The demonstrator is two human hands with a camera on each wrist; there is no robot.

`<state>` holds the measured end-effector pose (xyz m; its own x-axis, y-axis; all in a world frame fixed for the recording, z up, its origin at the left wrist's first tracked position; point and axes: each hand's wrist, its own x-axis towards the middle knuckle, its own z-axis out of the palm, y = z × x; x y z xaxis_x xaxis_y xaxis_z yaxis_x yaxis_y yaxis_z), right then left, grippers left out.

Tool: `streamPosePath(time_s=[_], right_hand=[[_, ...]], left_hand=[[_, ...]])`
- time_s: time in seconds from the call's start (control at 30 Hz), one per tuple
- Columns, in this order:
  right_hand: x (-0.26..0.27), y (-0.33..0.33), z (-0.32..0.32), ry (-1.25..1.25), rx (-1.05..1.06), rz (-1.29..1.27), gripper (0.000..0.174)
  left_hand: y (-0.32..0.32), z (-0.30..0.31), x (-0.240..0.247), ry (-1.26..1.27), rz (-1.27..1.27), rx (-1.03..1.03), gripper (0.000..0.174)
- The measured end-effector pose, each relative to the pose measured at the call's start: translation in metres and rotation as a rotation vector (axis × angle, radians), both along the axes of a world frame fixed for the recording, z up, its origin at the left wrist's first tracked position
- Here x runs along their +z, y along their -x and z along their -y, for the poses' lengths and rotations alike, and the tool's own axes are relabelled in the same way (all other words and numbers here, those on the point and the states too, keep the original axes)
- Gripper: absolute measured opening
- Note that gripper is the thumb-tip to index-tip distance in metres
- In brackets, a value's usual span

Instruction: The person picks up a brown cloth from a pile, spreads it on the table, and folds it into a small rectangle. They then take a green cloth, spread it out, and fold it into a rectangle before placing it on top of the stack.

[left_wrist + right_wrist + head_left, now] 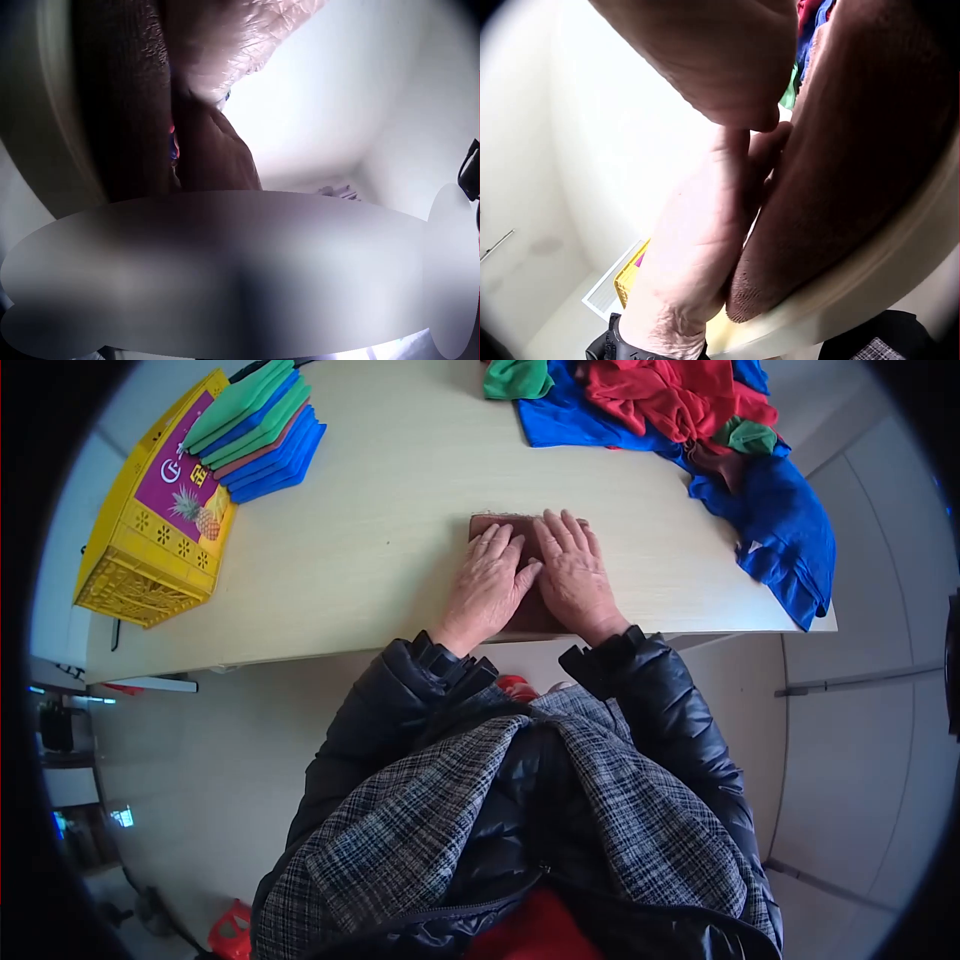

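A folded brown cloth (530, 618) lies on the table at its near edge, with a frayed far end. My left hand (485, 585) rests on its left side, fingers pointing away from me. On the right side my right hand (575, 575) presses down with fingers straight and side by side. The left thumb reaches toward the right hand. In the right wrist view the cloth (847, 165) stands out dark and close, with both hands against it. The left wrist view shows the cloth (120, 105) large and dark; its lower part is blurred over.
A yellow plastic basket (150, 560) with a pineapple label stands at the table's left. Folded green, blue and brown cloths (270, 450) are stacked against it. A loose heap of red, blue and green cloths (670, 410) covers the far right, one blue cloth (790, 540) reaching the right edge.
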<state>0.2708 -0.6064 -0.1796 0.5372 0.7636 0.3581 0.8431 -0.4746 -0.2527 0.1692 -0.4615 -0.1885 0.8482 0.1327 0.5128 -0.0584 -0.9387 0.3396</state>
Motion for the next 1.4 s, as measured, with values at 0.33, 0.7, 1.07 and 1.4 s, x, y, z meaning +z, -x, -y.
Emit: streamPosePath(time_s=[0.33,0.7,1.07,1.4], right_hand=[[-0.025,-0.007,-0.004,0.028,-0.074,0.028,0.065],[-0.020,-0.008,0.000,0.001,-0.177,-0.021,0.070],[-0.006,-0.013,0.010,0.076,-0.141,0.050,0.065],[0.041,0.036,0.048,0.414,-0.198,-0.109,0.059]], left_hand=[[-0.013,0.001,-0.012,-0.043,-0.163,0.042,0.077],[-0.015,-0.001,-0.017,-0.068,-0.214,0.117,0.080],[0.056,0.018,0.016,-0.223,-0.208,-0.145,0.050],[0.041,-0.066,0.014,-0.288,-0.083,0.210,0.038]])
